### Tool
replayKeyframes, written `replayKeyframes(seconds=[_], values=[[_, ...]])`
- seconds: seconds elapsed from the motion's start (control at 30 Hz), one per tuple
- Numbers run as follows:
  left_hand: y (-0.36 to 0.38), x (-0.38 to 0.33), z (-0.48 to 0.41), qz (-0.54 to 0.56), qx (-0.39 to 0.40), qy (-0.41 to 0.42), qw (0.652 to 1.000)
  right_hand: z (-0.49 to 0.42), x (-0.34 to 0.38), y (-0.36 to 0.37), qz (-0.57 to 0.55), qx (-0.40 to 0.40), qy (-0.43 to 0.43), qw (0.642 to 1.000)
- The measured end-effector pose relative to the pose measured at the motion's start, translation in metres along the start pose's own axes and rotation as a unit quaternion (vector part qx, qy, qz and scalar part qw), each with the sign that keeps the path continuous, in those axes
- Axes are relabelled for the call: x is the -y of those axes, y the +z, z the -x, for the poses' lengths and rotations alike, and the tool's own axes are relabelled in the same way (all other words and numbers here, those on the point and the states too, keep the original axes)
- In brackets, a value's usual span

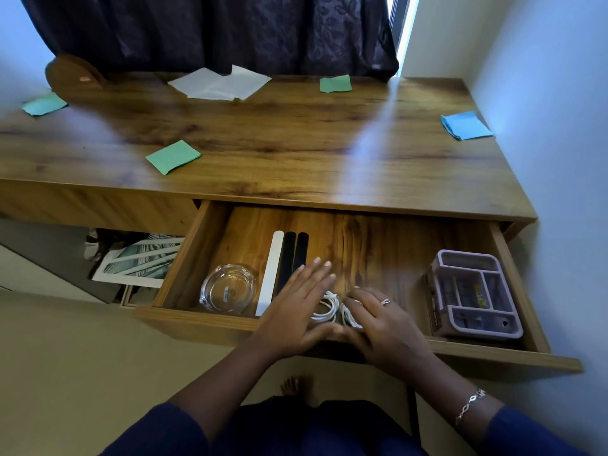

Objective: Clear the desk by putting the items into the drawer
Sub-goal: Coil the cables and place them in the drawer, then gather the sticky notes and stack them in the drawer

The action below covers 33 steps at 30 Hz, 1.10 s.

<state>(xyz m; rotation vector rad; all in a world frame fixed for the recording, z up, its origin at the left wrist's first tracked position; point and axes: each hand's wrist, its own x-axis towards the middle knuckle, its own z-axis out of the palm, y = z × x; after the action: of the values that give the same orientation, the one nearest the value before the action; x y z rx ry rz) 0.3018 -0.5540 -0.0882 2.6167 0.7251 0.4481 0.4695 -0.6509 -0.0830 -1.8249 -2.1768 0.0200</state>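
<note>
The counter (296,133) carries paper notes (173,157) and white sheets (219,83); the open drawer (362,245) holds the white cable (325,307) near its front. My left hand (296,307) lies flat beside it and my right hand (381,320) bends over it, grip unclear. I judge I'm settling the cable; next, lift both hands out for a note.

noted a dark patterned curtain (210,31) hanging across the back, with a bright strip of window (405,24) at its right edge. saw a pale wall (559,93) on the right. spotted framed prints (138,261) low at left, near a beige floor (65,357).
</note>
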Motion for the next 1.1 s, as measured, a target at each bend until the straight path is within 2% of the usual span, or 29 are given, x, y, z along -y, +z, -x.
replayKeyframes(seconds=[0.13,0.53,0.7,0.8,1.1], values=[[-0.006,0.013,-0.025,-0.028,0.017,0.036,0.999,-0.022,-0.023,0.004,0.078,0.041,-0.053,0.995],[-0.016,0.039,-0.111,-0.172,0.056,-0.054,0.982,-0.104,-0.075,0.002,0.163,0.033,0.027,0.986],[-0.018,0.051,-0.133,-0.173,0.062,-0.018,0.983,-0.134,-0.091,0.0,0.163,0.031,0.066,0.984],[-0.018,0.061,-0.146,-0.228,0.056,0.014,0.972,-0.151,-0.102,0.002,0.143,0.033,0.071,0.987],[-0.017,0.065,-0.181,-0.252,-0.028,0.07,0.965,-0.175,-0.12,0.015,0.148,-0.092,0.075,0.982]])
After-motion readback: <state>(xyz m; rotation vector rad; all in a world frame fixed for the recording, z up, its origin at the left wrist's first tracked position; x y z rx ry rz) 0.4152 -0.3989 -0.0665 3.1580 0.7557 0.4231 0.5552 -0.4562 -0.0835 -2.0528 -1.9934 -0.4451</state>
